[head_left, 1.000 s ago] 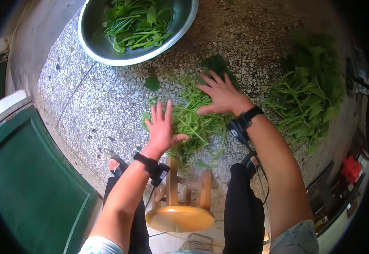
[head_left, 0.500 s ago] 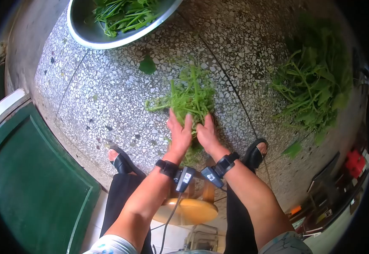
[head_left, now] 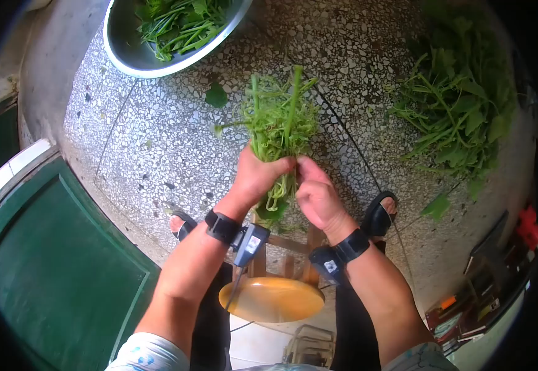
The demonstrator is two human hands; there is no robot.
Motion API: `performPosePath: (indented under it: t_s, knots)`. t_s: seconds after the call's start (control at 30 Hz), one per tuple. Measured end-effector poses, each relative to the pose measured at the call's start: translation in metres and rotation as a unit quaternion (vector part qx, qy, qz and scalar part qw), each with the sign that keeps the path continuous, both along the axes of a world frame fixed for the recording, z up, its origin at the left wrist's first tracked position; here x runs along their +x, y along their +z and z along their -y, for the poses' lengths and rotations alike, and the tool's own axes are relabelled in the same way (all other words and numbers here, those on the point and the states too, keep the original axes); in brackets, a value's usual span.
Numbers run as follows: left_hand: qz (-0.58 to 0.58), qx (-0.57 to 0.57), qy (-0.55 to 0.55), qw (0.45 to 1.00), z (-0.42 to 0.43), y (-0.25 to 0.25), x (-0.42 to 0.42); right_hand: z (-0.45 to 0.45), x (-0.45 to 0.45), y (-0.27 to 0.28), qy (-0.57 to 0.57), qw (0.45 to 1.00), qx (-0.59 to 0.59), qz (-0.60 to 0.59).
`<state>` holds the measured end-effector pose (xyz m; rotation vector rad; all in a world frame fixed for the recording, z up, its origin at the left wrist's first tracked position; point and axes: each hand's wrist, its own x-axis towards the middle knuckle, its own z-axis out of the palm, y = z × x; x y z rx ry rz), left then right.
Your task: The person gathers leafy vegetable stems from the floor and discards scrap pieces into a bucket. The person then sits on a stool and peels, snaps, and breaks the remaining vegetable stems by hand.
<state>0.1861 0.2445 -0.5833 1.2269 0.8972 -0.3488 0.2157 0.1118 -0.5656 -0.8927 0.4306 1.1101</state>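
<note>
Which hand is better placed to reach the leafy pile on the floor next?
Probably the right hand: it is nearer the leafy pile, and seems only to pinch at the bunch, which the left hand wraps around.

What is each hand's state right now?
Left hand: closed, holding a tangled bundle of green stems.
Right hand: curled against the bundle; grip cannot be told.

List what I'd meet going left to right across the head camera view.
Green panel, metal bowl, hand-held bundle of greens, right sandal, leafy heap, red object.
</note>
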Motion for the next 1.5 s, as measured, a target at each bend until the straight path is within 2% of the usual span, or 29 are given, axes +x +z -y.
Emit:
performPosePath:
  t_s: [0.07, 0.17, 0.23, 0.3, 0.37, 0.43, 0.47, 0.5, 0.57, 0.6, 0.63, 0.67, 0.73, 0.77, 0.83, 0.9, 0.93, 0.97, 1.07, 1.13, 1.23, 1.3, 1.37, 1.43, 1.47, 1.5]
  knots:
    - [0.042, 0.014, -0.048, 0.998, -0.009, 0.011, 0.013, 0.002, 0.008, 0.004, -0.074, 0.995, 0.054, -0.042]
    - [0.060, 0.022, -0.094, 0.994, -0.025, 0.024, 0.029, 0.009, 0.017, -0.001, -0.088, 0.988, 0.110, -0.058]
    - [0.048, 0.086, -0.111, 0.989, -0.045, 0.012, 0.024, 0.026, 0.028, -0.006, -0.059, 0.994, 0.071, -0.049]
    - [0.001, 0.186, -0.168, 0.968, -0.071, 0.007, 0.021, 0.051, 0.028, -0.024, 0.003, 0.996, -0.075, -0.049]
    - [-0.041, 0.339, -0.213, 0.915, -0.095, -0.009, 0.015, 0.074, 0.008, -0.045, -0.010, 0.991, -0.115, -0.062]
    - [-0.096, 0.406, -0.225, 0.880, -0.113, -0.022, 0.015, 0.087, -0.013, -0.058, 0.032, 0.956, -0.213, -0.200]
    - [-0.117, 0.452, -0.238, 0.851, -0.120, -0.032, 0.012, 0.088, -0.024, -0.060, 0.030, 0.956, -0.209, -0.204]
    - [-0.117, 0.456, -0.241, 0.849, -0.122, -0.048, 0.009, 0.086, -0.033, -0.061, 0.043, 0.941, -0.227, -0.248]
    - [-0.100, 0.536, -0.193, 0.816, -0.124, -0.076, 0.007, 0.080, -0.046, -0.063, 0.086, 0.923, -0.230, -0.297]
    - [-0.143, 0.486, -0.211, 0.836, -0.114, -0.074, 0.020, 0.079, -0.053, -0.069, 0.071, 0.929, -0.207, -0.298]
    - [-0.131, 0.521, -0.202, 0.819, -0.097, -0.074, 0.029, 0.080, -0.060, -0.074, 0.056, 0.934, -0.186, -0.301]
    - [-0.131, 0.507, -0.219, 0.823, -0.084, -0.072, 0.038, 0.079, -0.059, -0.076, 0.056, 0.933, -0.183, -0.304]
    - [-0.130, 0.493, -0.238, 0.827, -0.058, -0.066, 0.053, 0.076, -0.050, -0.083, -0.088, 0.941, -0.153, -0.287]
    - [-0.097, 0.493, -0.292, 0.814, -0.044, -0.062, 0.057, 0.074, -0.039, -0.083, -0.089, 0.941, -0.153, -0.288]
    - [-0.067, 0.480, -0.383, 0.787, -0.015, -0.050, 0.062, 0.071, -0.010, -0.079, -0.165, 0.959, -0.118, -0.200]
    - [0.013, 0.440, -0.433, 0.786, 0.007, -0.054, 0.055, 0.069, 0.007, -0.082, -0.142, 0.973, -0.087, -0.157]
    - [-0.005, 0.413, -0.463, 0.784, 0.024, -0.052, 0.051, 0.066, 0.013, -0.085, -0.130, 0.975, -0.088, -0.155]
    - [-0.025, 0.339, -0.484, 0.806, 0.037, -0.044, 0.053, 0.065, 0.013, -0.085, -0.128, 0.976, -0.088, -0.153]
    - [0.018, 0.263, -0.442, 0.857, 0.055, -0.055, 0.039, 0.066, 0.016, -0.078, -0.131, 0.983, -0.023, -0.126]
    - [0.043, 0.218, -0.413, 0.883, 0.058, -0.058, 0.031, 0.070, 0.011, -0.066, -0.127, 0.985, -0.043, -0.106]
    - [0.105, 0.151, -0.384, 0.905, 0.062, -0.023, 0.024, 0.069, 0.010, -0.012, -0.128, 0.986, -0.072, -0.083]
    - [0.159, 0.138, -0.337, 0.917, 0.059, 0.028, 0.026, 0.065, 0.011, 0.038, -0.123, 0.984, -0.122, -0.034]
    - [0.191, 0.175, -0.308, 0.915, 0.058, 0.082, 0.026, 0.062, 0.011, 0.094, -0.137, 0.980, -0.145, -0.003]
    - [0.189, 0.176, -0.303, 0.917, 0.056, 0.147, 0.029, 0.062, 0.012, 0.153, -0.138, 0.981, -0.120, 0.058]
    - [0.209, 0.174, -0.278, 0.921, 0.056, 0.174, 0.029, 0.068, 0.013, 0.180, -0.153, 0.986, -0.050, 0.044]
    - [0.214, 0.165, -0.266, 0.925, 0.054, 0.205, 0.030, 0.067, 0.013, 0.210, -0.142, 0.983, -0.062, 0.093]
